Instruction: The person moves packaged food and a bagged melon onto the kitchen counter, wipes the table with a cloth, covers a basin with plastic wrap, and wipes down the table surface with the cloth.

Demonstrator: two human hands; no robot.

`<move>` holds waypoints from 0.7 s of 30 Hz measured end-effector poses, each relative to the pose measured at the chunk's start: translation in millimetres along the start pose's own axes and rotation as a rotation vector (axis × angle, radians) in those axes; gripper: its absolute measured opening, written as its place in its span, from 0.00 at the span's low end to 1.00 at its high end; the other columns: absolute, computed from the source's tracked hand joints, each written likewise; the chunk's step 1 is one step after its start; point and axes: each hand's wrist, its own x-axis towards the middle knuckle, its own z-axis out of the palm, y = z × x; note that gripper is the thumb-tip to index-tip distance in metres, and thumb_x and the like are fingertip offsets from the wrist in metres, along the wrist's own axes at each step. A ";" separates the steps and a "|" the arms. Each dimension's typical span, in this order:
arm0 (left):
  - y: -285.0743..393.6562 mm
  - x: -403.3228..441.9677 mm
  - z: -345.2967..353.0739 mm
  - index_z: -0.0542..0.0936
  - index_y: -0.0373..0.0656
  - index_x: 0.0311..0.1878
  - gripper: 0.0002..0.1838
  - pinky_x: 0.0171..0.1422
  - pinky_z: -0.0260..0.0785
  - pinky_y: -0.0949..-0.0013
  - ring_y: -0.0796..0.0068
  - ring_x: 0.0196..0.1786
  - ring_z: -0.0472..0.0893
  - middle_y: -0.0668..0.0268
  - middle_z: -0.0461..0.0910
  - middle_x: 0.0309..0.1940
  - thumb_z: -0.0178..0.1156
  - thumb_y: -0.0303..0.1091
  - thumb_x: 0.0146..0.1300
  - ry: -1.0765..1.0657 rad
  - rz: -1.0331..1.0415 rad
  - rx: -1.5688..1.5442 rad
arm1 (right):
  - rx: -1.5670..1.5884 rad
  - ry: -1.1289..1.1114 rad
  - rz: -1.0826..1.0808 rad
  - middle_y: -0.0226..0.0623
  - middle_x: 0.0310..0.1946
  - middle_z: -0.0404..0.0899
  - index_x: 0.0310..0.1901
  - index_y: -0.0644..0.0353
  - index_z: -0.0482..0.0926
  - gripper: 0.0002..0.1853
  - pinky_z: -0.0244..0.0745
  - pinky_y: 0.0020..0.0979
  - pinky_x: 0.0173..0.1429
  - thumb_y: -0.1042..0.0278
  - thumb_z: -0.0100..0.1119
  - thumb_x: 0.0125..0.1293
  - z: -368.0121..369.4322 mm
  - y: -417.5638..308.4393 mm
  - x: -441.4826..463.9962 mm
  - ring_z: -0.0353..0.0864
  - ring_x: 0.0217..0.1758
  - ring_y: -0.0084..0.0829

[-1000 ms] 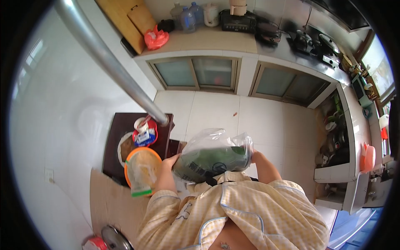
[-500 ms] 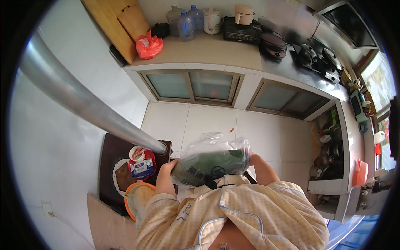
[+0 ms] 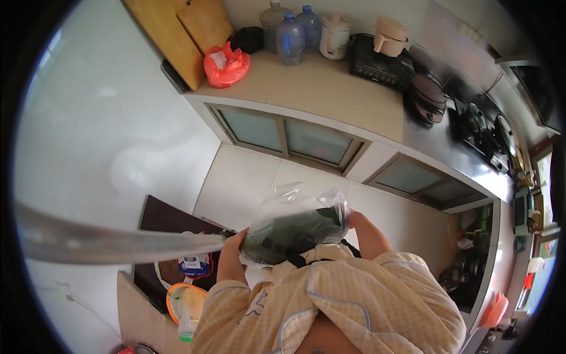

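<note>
A clear plastic bag (image 3: pixel 295 227) with something dark green inside is held in front of my waist. My left hand (image 3: pixel 237 241) grips its left end, the fingers partly hidden behind the plastic. At the other end, my right hand (image 3: pixel 352 219) is closed on the bag's edge, mostly hidden by it. The upper part of the bag puffs up loose and see-through. What the green contents are, I cannot make out for sure.
A metal pole (image 3: pixel 124 239) crosses on the left above a dark low table (image 3: pixel 154 221). An orange-rimmed basin (image 3: pixel 177 290) stands nearby. Ahead runs a counter (image 3: pixel 321 88) with a red plastic bag (image 3: pixel 226 66), bottles and appliances; a stove (image 3: pixel 486 138) is at right.
My view has turned, so the counter appears tilted and the pole lies lower and nearly level. Both hands still hold the bag at about the same place before me.
</note>
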 end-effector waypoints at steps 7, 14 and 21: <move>142.0 1.7 7.9 0.63 0.47 0.61 0.40 0.62 0.52 0.49 0.57 0.64 0.58 0.58 0.58 0.62 0.44 0.67 0.52 0.050 0.006 -0.034 | -0.107 -0.175 -0.121 0.39 0.33 0.78 0.37 0.63 0.77 0.17 0.73 0.34 0.40 0.56 0.47 0.61 -4.8 -161.8 -15.7 0.77 0.34 0.32; 233.5 80.2 -36.6 0.65 0.42 0.59 0.34 0.61 0.57 0.65 0.69 0.61 0.63 0.59 0.64 0.59 0.40 0.59 0.59 -0.261 0.154 -0.216 | -0.041 0.012 -0.129 0.39 0.37 0.78 0.41 0.60 0.75 0.17 0.72 0.37 0.46 0.54 0.50 0.60 -11.2 -257.5 6.1 0.76 0.38 0.34; 373.6 163.4 -115.1 0.65 0.44 0.60 0.35 0.60 0.54 0.70 0.71 0.60 0.63 0.63 0.64 0.59 0.38 0.61 0.59 -0.253 0.350 -0.061 | 0.082 0.086 -0.232 0.38 0.36 0.78 0.40 0.58 0.76 0.18 0.72 0.36 0.44 0.51 0.50 0.59 17.0 -351.2 44.0 0.76 0.38 0.31</move>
